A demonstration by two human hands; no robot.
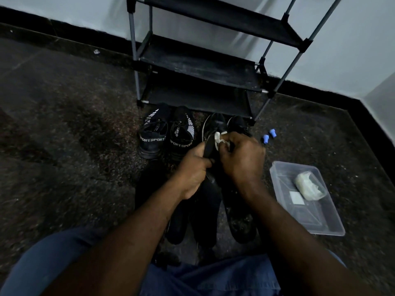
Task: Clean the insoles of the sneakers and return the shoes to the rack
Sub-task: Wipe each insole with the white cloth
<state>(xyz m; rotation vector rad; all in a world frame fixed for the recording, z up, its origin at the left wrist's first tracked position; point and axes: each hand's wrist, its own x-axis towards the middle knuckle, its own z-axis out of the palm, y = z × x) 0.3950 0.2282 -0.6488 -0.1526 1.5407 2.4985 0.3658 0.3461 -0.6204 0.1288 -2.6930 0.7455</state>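
My left hand [193,167] grips a black insole [209,144] and holds it up at centre. My right hand [241,155] pinches a white wipe [219,139] against the insole's upper end. Behind the hands stand a black pair of sneakers marked SPORT [166,133] and a second black pair of sneakers [224,123], all on the floor in front of the black shoe rack [198,63]. Several more dark insoles [210,201] lie flat on the floor under my forearms.
A clear plastic tub [320,218] with a wad of white wipes [307,184] sits on the floor at right. Two small blue caps [268,135] lie near the rack's right leg. Dark speckled floor spreads to the left; walls close off the back and right.
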